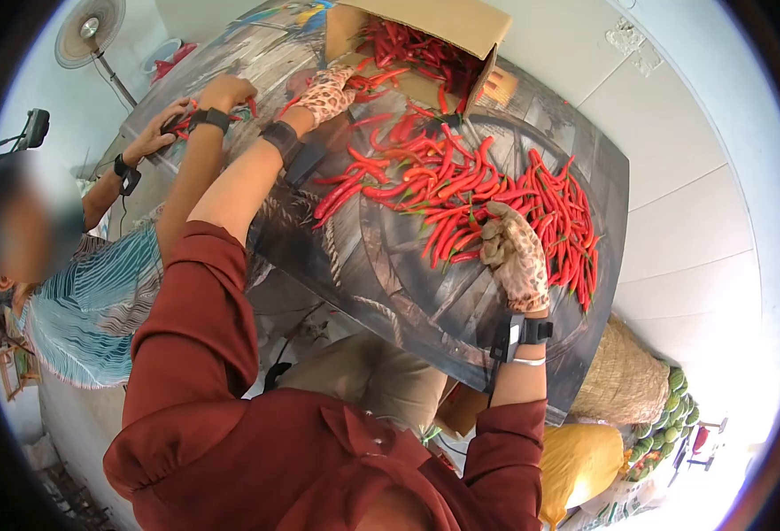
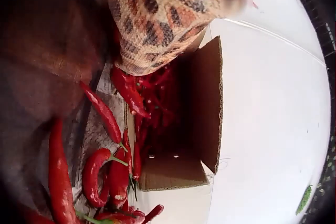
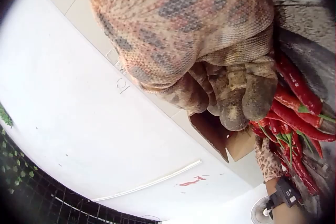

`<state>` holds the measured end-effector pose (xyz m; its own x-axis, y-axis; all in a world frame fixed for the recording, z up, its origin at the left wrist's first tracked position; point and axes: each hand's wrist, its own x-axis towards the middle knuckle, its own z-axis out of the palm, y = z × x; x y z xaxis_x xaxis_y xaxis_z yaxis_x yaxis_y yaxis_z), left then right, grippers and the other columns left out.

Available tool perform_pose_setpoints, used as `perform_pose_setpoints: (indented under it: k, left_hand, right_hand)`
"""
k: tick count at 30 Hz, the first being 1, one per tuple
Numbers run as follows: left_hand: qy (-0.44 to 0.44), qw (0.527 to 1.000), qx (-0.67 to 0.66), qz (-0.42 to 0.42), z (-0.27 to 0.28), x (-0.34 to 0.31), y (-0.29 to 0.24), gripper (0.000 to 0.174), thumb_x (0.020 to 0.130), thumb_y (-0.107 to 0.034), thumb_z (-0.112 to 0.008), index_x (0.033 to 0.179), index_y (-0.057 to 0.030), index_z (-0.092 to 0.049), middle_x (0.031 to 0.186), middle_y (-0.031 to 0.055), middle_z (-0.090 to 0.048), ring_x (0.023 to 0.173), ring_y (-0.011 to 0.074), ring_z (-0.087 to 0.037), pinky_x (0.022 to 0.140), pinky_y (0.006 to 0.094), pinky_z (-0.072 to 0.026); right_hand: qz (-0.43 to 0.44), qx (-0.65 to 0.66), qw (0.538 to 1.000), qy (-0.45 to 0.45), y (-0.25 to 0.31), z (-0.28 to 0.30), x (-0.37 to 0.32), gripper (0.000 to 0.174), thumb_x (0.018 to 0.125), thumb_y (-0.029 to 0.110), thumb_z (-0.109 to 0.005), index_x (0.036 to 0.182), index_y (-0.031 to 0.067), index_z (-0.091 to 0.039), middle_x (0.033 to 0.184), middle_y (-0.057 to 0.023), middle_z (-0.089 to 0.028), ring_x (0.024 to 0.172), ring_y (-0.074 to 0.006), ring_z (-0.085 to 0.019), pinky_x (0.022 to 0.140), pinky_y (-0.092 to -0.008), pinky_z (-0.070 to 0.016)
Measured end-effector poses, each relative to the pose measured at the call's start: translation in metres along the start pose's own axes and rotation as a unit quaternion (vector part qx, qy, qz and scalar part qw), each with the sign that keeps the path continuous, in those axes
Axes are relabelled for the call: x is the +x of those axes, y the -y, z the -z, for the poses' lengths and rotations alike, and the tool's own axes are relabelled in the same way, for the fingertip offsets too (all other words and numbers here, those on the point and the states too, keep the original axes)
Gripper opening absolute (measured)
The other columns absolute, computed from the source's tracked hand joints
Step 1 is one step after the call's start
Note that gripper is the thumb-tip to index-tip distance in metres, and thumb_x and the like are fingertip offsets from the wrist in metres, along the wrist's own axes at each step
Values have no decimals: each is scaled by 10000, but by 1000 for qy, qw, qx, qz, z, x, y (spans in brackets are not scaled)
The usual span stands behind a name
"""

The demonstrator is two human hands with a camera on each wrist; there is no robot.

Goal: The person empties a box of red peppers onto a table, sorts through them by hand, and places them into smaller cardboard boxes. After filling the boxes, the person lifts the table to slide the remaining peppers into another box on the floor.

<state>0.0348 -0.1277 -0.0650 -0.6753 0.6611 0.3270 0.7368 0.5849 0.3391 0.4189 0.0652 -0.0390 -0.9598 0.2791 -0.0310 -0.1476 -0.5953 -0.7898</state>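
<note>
Red chili peppers [image 1: 447, 181], some with green stems, lie in a wide heap on the dark wood-print table [image 1: 408, 292]. An open cardboard box [image 1: 443, 18] at the far side holds more chilies [image 2: 157, 108]. My left hand [image 1: 326, 96], in a leopard-print glove, grips red chilies at the box's opening; one chili [image 2: 128, 92] sticks out below the glove in the left wrist view. My right hand [image 1: 516, 261], gloved alike, rests at the near edge of the heap. Its stained fingers [image 3: 233, 95] are loosely bent in the right wrist view, with no chili showing in them.
At the left, another person's hands [image 1: 222, 93] handle a few chilies at the table's edge. A fan [image 1: 89, 31] stands behind them. A woven sack [image 1: 625, 372], a yellow bag [image 1: 580, 469] and a pile of green round produce [image 1: 669, 420] stand beyond the table's right side.
</note>
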Motion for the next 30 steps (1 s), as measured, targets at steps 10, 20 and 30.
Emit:
perform_pose_setpoints:
  k: [10, 20, 30]
  left_hand:
    - [37, 993, 77, 76, 21, -9, 37, 490, 882, -229, -539, 1331, -39, -484, 1317, 230, -513, 1208, 365, -492, 1032, 411, -386]
    - [50, 993, -93, -60, 44, -140, -74, 1130, 679, -621, -726, 1510, -104, -160, 1528, 273, -156, 1415, 462, -111, 1153, 526, -146]
    - [143, 984, -25, -104, 5, -97, -131, 1178, 632, -662, -736, 1519, -161, -144, 1539, 262, -126, 1421, 468, -51, 1147, 556, -119]
  right_hand:
    - [-2, -8, 1000, 8, 0, 4, 2, 424, 932, 186, -585, 1263, -62, -491, 903, -97, -603, 685, -122, -568, 602, -256, -481]
    - [-10, 12, 1000, 19, 0, 5, 1, 410, 936, 164, -571, 1277, -50, -494, 901, -67, -601, 710, -108, -558, 625, -247, -472]
    - [6, -27, 1000, -3, 0, -1, 0, 413, 935, 197, -576, 1252, -58, -505, 888, -100, -632, 670, -126, -580, 611, -254, -481]
